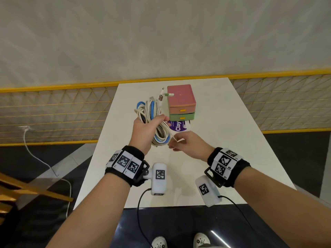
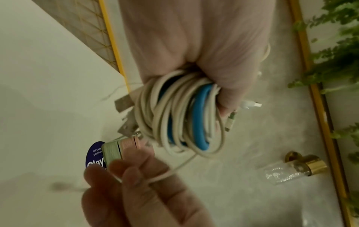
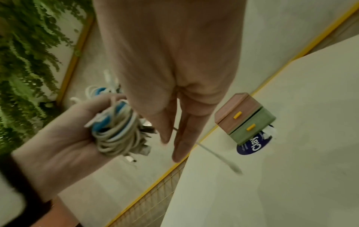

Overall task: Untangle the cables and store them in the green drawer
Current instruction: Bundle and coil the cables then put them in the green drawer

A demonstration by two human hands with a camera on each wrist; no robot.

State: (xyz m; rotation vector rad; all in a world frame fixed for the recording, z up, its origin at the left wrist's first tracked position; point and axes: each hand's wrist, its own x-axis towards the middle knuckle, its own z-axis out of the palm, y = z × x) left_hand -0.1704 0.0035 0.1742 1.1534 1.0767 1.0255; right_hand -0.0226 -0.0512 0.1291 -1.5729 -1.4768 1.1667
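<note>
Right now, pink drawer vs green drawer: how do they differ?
The pink drawer is the upper one, directly under the box's pink lid; the green drawer is the bottom one, resting on a purple label lying on the table. Colour differs too: pink against green. Both are closed, with matching yellow handles.

Rig worn on both bare forearms

I note black fabric wristbands (image 1: pixel 125 163) bearing square coded tags, white boxy wrist cameras (image 1: pixel 158 179) with black leads, white shoes (image 1: pixel 159 242).
</note>
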